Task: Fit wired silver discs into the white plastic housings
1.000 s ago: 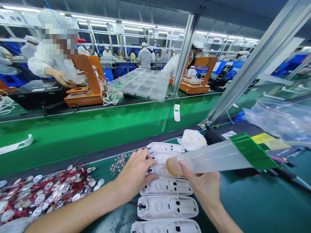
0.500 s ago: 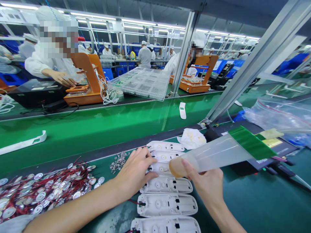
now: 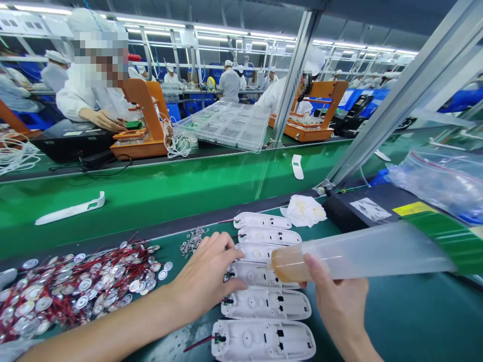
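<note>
Several white plastic shells (image 3: pixel 266 304) lie side by side in a column on the dark green mat, insides up. My left hand (image 3: pixel 206 276) rests on the left end of a middle shell (image 3: pixel 251 274), fingers curled and pressing it. My right hand (image 3: pixel 339 299) grips a translucent syringe-like tube (image 3: pixel 362 251) with a green band at its far end; amber glue fills its near tip, which hovers over that same shell.
A heap of silver discs with red wires (image 3: pixel 75 289) lies at the left, with small screws (image 3: pixel 192 240) beside it. A crumpled cloth (image 3: pixel 304 210) and a black box (image 3: pixel 373 208) sit behind. White parts (image 3: pixel 71 208) ride the green conveyor; co-workers work at orange fixtures (image 3: pixel 145 125) beyond.
The tube has dropped to nearly level and shifted one shell nearer to me, along with my left hand. The white parts on the conveyor have drifted right.
</note>
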`<state>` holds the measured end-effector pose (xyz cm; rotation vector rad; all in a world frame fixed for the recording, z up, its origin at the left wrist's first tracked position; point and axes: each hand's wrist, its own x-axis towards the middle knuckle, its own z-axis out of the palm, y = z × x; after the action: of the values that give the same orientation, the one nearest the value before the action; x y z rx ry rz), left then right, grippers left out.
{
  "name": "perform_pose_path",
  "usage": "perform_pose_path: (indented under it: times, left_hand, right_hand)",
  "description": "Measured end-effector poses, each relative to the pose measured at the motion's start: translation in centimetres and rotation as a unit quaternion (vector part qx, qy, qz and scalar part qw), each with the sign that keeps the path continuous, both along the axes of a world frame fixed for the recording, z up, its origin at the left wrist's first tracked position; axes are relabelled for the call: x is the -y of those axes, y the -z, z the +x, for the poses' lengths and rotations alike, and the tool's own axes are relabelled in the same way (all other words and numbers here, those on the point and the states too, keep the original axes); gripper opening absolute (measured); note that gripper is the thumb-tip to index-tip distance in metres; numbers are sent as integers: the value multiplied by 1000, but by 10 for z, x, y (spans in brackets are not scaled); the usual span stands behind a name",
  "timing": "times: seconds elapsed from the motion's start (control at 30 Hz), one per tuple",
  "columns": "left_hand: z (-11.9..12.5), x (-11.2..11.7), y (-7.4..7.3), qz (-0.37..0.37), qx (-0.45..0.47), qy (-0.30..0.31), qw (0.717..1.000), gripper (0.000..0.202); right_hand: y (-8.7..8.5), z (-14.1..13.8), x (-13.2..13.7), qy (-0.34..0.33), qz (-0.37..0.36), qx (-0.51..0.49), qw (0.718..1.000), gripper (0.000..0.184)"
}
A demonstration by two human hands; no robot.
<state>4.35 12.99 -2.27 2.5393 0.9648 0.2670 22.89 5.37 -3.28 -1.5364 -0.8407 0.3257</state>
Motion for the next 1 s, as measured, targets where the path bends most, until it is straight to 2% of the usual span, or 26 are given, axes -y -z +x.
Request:
perform_pose_path:
  times: [0.17,0.53,0.73,0.9,1.0]
  left_hand:
    - [-1,3,2,-10,-5,-4,1000,31]
    - [0,4,3,-2,1,0,1000,31]
    - [-1,4,4,-5,8,2,1000,30]
    - [-2,4,5,1,11,2,1000,31]
    - [-2,4,5,-1,13,2,1000,31]
  right_hand:
    - [-2,-12,0,7,-40,-13,999,32]
    - [-2,-18,-3,-9,-50,-28,998,34]
    - [-1,-15,0,-20,-70,-10,997,36]
    - [-1,-9,1,-8,-82,42,996,39]
    - [-1,-7,0,-1,-73,40,997,39]
